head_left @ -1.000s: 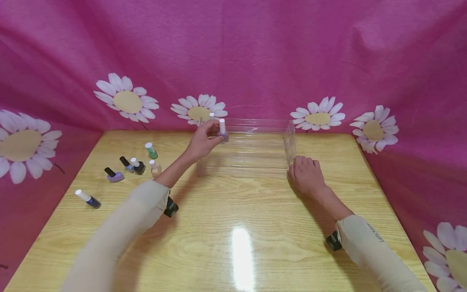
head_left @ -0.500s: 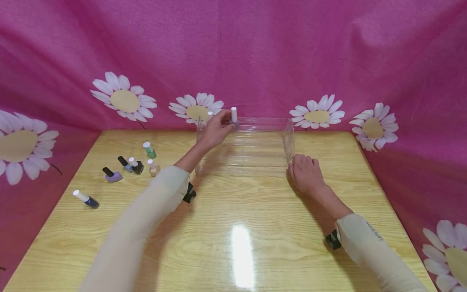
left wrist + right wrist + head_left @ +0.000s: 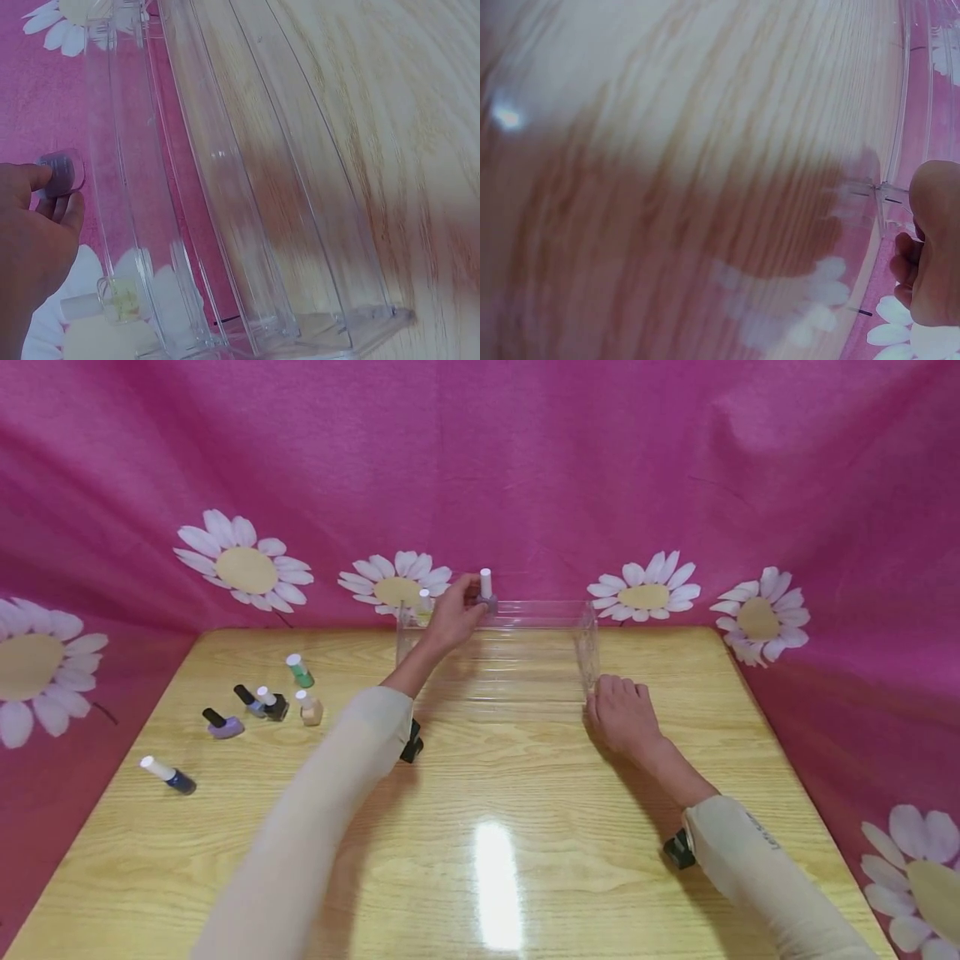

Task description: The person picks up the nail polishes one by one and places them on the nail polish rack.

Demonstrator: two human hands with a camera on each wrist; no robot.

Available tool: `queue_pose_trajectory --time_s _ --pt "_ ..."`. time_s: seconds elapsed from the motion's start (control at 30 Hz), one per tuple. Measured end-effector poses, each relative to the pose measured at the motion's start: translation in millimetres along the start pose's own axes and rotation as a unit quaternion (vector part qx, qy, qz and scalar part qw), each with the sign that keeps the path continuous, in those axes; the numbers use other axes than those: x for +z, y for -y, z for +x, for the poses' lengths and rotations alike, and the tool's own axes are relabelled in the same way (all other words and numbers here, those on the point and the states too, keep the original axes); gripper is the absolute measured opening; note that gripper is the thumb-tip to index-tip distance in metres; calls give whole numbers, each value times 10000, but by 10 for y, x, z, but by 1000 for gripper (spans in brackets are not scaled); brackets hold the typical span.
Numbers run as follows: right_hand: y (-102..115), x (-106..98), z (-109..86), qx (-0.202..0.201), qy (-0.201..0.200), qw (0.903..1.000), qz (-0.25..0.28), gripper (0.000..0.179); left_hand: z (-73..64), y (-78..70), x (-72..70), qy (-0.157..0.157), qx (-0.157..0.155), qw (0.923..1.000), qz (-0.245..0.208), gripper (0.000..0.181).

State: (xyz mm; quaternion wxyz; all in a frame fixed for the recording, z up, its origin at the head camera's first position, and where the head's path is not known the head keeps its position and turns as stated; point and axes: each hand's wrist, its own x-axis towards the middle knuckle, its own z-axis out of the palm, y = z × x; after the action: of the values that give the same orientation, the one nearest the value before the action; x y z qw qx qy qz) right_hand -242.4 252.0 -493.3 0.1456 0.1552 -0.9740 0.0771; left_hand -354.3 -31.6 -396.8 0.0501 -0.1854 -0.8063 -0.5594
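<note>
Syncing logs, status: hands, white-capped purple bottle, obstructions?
Left hand: holding white-capped purple bottle at top tier of clear plastic rack. Right hand: at rack's near right corner. In the way: nothing visible; white-capped yellowish bottle at tier's left end.

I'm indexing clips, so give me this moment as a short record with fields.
Left hand: pinches a lilac bottle by the top tier of the clear rack
Right hand: holds the rack's near right corner
In rack: yellowish bottle, left end
On table: navy bottle, purple bottle, light-blue bottle, black bottle, peach bottle, green bottle
Backdrop: pink cloth, white daisies
</note>
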Motion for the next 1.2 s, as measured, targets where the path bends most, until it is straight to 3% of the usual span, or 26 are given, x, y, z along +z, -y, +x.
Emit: queue_pose_trajectory --time_s 0.43,0.63,0.93,1.2 --pt "33 -42 34 -117 -190 9997 -60 24 62 0 23 -33 -48 9991 408 32" --pt "28 -28 29 -143 -235 9996 -91 23 80 45 27 193 -167 9973 695 31" --pt "40 -26 12 -117 -296 9994 -97 23 99 64 21 750 42 9804 1823 28" --pt "15 17 -3 -38 -232 9997 -95 24 137 38 6 955 -208 9739 2047 28"
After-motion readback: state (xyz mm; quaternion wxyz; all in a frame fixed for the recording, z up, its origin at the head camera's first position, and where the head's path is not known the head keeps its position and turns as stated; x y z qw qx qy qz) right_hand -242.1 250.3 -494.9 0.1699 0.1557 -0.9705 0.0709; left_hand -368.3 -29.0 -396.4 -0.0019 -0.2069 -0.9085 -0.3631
